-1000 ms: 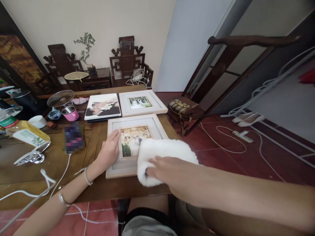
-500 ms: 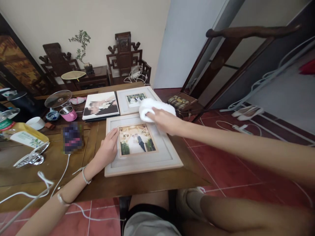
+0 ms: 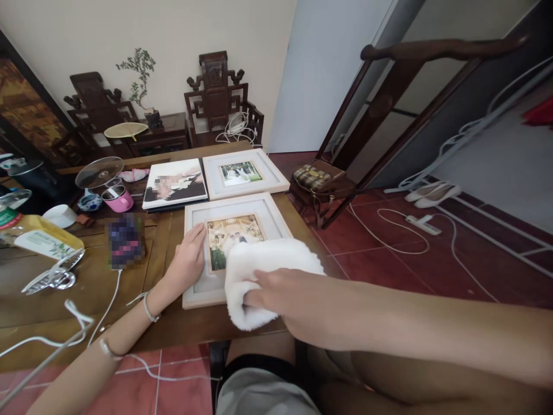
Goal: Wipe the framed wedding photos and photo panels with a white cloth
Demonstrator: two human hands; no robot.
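Note:
A light wooden picture frame lies flat at the table's near edge, with a wedding photo in its middle. My left hand grips its left side, fingers together over the border; the thumb is hidden. Bunched in my right hand is a thick white fluffy cloth. It covers the frame's lower right part and hides some of the photo. Behind lies a second picture frame with a smaller photo, beside a photo album.
On the table's left stand an oil bottle, a pink cup, a silver hair claw, a white bowl and a blurred-out dark item with a white cable. A wooden chair holding a plaid bag stands to the right.
My right hand has brought the white cloth from the frame's far right corner down to its near right part, uncovering the second frame. My left hand stays on the left side.

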